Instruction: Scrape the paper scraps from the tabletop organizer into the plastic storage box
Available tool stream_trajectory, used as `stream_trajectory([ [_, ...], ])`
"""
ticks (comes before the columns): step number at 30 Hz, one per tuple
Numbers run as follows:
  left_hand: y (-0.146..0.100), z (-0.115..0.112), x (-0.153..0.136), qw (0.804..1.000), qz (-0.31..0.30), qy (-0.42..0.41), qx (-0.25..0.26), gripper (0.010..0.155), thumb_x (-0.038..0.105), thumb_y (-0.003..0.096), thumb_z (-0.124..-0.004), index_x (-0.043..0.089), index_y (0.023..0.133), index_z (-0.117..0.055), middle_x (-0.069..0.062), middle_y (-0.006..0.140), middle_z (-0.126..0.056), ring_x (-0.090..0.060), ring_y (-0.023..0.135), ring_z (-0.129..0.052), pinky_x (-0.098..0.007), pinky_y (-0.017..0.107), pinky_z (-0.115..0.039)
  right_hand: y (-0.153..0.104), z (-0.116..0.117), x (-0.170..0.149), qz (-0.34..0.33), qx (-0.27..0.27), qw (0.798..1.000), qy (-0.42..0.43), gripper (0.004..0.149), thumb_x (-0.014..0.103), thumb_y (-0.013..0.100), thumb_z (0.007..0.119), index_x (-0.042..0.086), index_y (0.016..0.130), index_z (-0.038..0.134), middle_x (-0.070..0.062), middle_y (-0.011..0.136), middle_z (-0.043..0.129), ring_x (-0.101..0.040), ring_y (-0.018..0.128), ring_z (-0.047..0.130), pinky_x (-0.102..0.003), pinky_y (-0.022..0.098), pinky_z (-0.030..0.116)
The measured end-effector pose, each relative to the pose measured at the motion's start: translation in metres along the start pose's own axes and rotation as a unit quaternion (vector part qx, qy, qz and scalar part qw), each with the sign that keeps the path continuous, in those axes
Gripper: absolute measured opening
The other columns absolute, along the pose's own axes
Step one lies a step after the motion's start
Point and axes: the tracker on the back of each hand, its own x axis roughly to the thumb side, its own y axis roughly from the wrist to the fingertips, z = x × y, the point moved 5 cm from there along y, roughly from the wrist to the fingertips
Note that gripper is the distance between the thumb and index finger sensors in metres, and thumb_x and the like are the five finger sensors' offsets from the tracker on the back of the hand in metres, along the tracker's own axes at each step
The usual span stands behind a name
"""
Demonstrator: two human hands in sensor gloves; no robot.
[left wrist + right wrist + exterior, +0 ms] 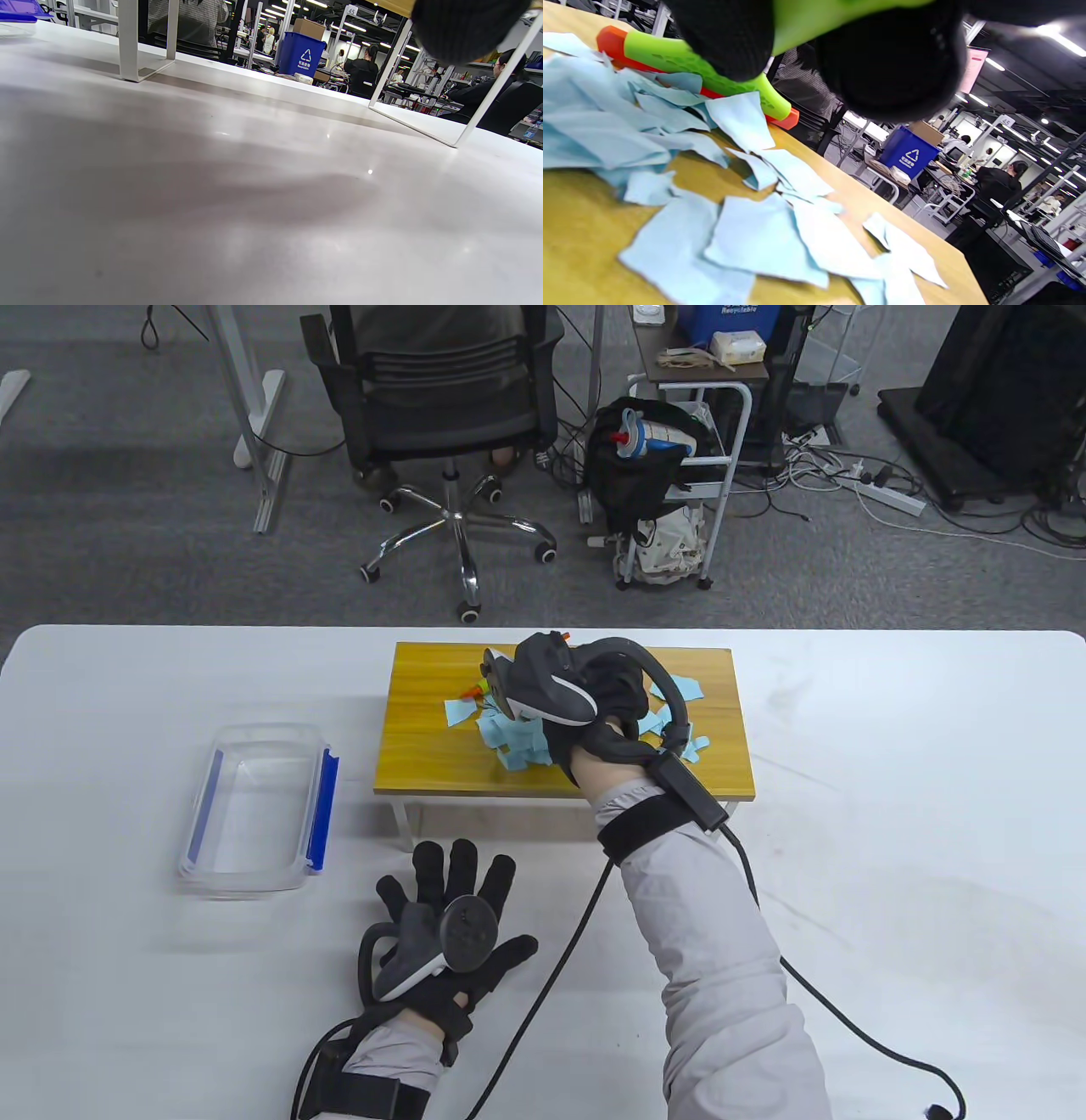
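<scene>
On the wooden tabletop organizer, raised on white legs at the table's centre: a heap of light-blue paper scraps, densest mid-top, with loose pieces trailing toward 3 o'clock.

Right hand: over the heap, gripping a green scraper with orange edge; fingers wrapped round its handle in the right wrist view. The blade's long axis runs roughly along the heap's far edge, at 12 o'clock of the scraps.

Left hand: flat on the white table, fingers spread, holding nothing; it lies at 6 o'clock of the organizer's left end.

Clear plastic storage box, blue latches, lid off, apparently without contents: on the table at 9 o'clock of the organizer, just beside it and lower.

Judgement: the scraps lie at 3 o'clock of the box, so the sweep should run toward 9 o'clock, off the organizer's left edge. The left hand is nearer the box and could steady it.
</scene>
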Motion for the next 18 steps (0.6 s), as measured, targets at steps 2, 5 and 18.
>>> stream_trajectory([
  [2, 0.0, 0.0, 0.0, 1.0, 0.001, 0.0, 0.0, 0.089, 0.074, 0.05, -0.068, 0.041, 0.11, -0.012, -0.009, 0.121, -0.001, -0.047, 0.103, 0.012, -0.082, 0.061, -0.006, -0.002, 0.002, -0.006, 0.009, 0.008, 1.0, -0.003, 0.068, 0.038, 0.048, 0.084, 0.026, 0.105, 0.05, -0.019, 0.079, 0.087, -0.035, 0.034, 0.1, -0.04, 0.014, 0.085],
  [5, 0.0, 0.0, 0.0, 1.0, 0.001, -0.001, -0.001, 0.089, 0.074, 0.05, -0.069, 0.042, 0.11, -0.011, -0.009, 0.121, -0.002, -0.048, 0.102, 0.012, -0.082, 0.061, -0.006, -0.005, 0.002, -0.015, 0.023, 0.009, 1.0, -0.01, 0.068, 0.038, 0.049, 0.084, 0.025, 0.105, 0.049, -0.018, 0.079, 0.087, -0.035, 0.034, 0.099, -0.039, 0.014, 0.084],
  [18, 0.0, 0.0, -0.002, 1.0, 0.005, -0.002, -0.003, 0.089, 0.074, 0.0501, -0.068, 0.041, 0.11, -0.012, -0.009, 0.121, -0.002, -0.048, 0.102, 0.012, -0.082, 0.061, -0.006, -0.008, -0.033, 0.016, -0.115, -0.072, 0.983, 0.126, 0.061, 0.03, 0.044, 0.09, 0.019, 0.098, 0.063, -0.014, 0.086, 0.081, -0.043, 0.06, 0.09, -0.057, 0.038, 0.077],
])
